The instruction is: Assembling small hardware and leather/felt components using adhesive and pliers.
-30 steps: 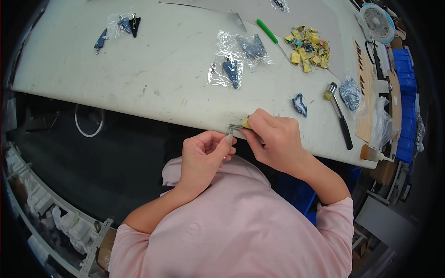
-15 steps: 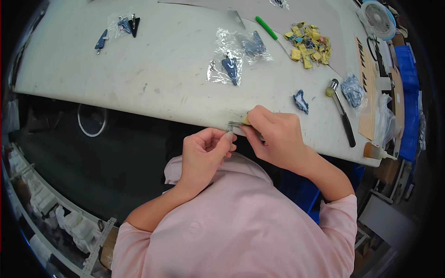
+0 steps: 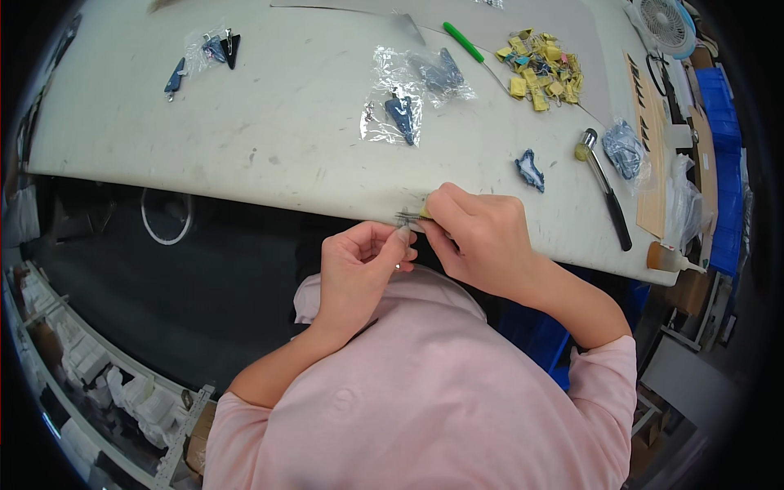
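Note:
At the table's near edge, my left hand (image 3: 363, 257) pinches a small, thin grey piece (image 3: 404, 220) between thumb and forefinger; its kind is too small to make out. Close beside it on the right, my right hand (image 3: 482, 233) is closed round a small tool (image 3: 412, 216) with thin dark metal prongs and a bit of yellow at the fingers. Those prongs meet or overlap the grey piece at my left fingertips; whether they grip it cannot be seen. Most of the tool is hidden in my right hand.
Beyond my hands lie a crumpled blue fabric piece (image 3: 530, 170), a black-handled hammer (image 3: 606, 192), yellow binder clips (image 3: 543, 69) in a heap, and a green-handled tool (image 3: 464, 42). Blue triangular clips (image 3: 401, 118) lie in clear bags. A small bottle (image 3: 665, 258) stands at the right corner.
The whole view has shifted slightly. Both hands keep nearly the same pose, with the tool's prongs still at my left fingertips.

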Demonstrator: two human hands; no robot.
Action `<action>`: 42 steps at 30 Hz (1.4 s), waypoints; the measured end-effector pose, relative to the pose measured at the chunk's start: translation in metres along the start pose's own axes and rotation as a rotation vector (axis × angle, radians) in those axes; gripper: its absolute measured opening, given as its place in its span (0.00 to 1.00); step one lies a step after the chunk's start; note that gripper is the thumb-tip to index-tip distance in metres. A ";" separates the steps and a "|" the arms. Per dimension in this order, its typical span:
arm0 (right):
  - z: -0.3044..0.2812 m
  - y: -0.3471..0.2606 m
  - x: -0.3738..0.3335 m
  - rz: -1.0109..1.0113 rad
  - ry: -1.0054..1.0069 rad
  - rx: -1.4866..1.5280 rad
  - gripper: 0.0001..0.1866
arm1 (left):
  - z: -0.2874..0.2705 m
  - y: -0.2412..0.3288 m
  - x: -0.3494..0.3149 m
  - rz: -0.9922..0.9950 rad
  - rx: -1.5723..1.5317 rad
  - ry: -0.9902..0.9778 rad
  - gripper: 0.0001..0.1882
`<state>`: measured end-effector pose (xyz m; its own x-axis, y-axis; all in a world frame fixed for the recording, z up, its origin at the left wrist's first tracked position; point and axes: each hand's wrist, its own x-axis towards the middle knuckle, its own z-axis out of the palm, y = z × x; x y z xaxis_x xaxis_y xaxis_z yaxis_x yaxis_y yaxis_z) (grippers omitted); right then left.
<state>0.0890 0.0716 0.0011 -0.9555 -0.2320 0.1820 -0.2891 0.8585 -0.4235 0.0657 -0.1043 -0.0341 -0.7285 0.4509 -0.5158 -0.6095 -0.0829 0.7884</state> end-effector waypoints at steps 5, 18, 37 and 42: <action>0.001 0.001 -0.006 -0.004 0.017 0.011 0.10 | 0.001 0.000 0.000 -0.009 -0.020 0.001 0.08; 0.006 -0.001 -0.011 -0.005 0.047 0.005 0.11 | 0.001 0.000 0.000 -0.004 0.000 0.008 0.08; 0.005 0.004 -0.011 -0.039 0.073 -0.041 0.10 | 0.002 -0.002 -0.001 0.026 0.001 0.006 0.08; 0.008 0.000 -0.017 -0.028 0.088 -0.063 0.10 | 0.002 -0.002 -0.002 0.021 0.005 0.010 0.08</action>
<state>0.1052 0.0717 -0.0094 -0.9376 -0.2177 0.2711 -0.3087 0.8800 -0.3609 0.0694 -0.1034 -0.0342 -0.7441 0.4401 -0.5026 -0.5925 -0.0874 0.8008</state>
